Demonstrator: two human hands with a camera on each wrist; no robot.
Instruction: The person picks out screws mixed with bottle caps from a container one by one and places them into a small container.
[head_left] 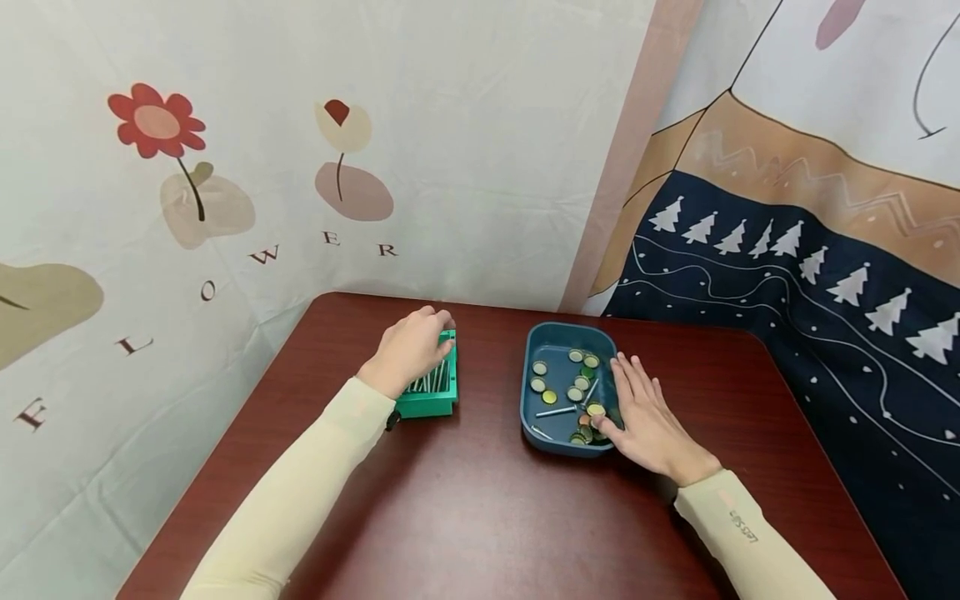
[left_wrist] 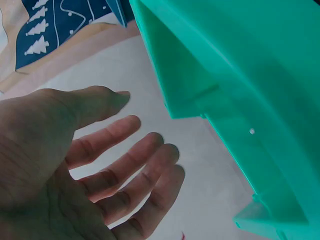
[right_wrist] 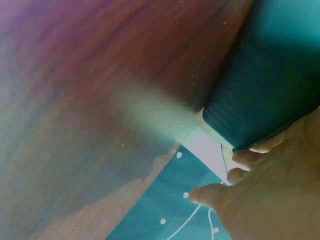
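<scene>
My left hand (head_left: pixel 408 353) is over the green box (head_left: pixel 429 407), which has several thin metal screws or nails (head_left: pixel 431 381) in it. In the left wrist view its fingers (left_wrist: pixel 147 175) are spread and loosely bent beside the green wall, with nothing between them. On the right, a blue tray (head_left: pixel 529 354) contains several bottle caps (head_left: pixel 581 382) and a few metal screws or nails (head_left: pixel 557 412). My right hand (head_left: pixel 651 425) rests along the tray's right side, fingers straight, thumb at the rim. Part of the green box is hidden behind the left hand.
Both containers stand on a reddish-brown table (head_left: pixel 487 517), a gap between them. A pale cloth with printed flowers (head_left: pixel 465 150) hangs behind; a dark blue tree-patterned cloth (head_left: pixel 750 275) hangs at the right.
</scene>
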